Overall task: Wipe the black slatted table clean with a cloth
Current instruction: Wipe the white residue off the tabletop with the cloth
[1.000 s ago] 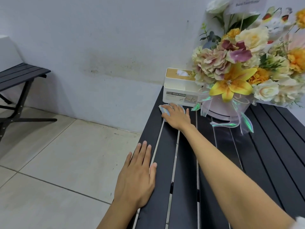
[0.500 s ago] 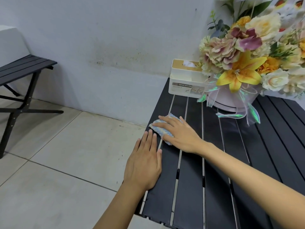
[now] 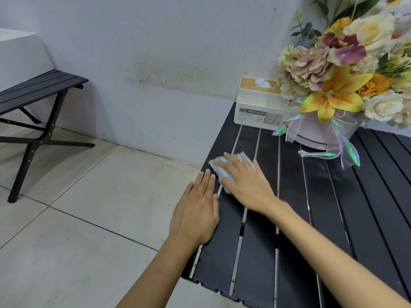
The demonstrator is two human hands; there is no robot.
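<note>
The cloth (image 3: 219, 170), a crumpled pale blue and white wad, lies on the black slatted table (image 3: 289, 218) in front of the tissue holder (image 3: 255, 107), on the person's side of it and toward the table's left edge, across a couple of slats. The right hand (image 3: 246, 185) lies flat over it, fingers spread and fairly straight, pressing it down rather than clutching it. The left hand (image 3: 195, 216), nearer the person than the holder and just beside the cloth, rests palm down on the outermost slat, fingers straight and together, holding nothing. Right of the holder, close against it, stands a flower arrangement (image 3: 333, 90) whose iridescent ribbon trails onto the slats. Far left of the holder, across the tiled floor (image 3: 89, 196), stands a black bench (image 3: 37, 90). This looks like mid-wipe on the left slats, with the wide stretch to the right probably left to do. The next move calls for even downward pressure while sliding along the slats so the cloth does not catch in the gaps, and for working round the holder and ribbon.
</note>
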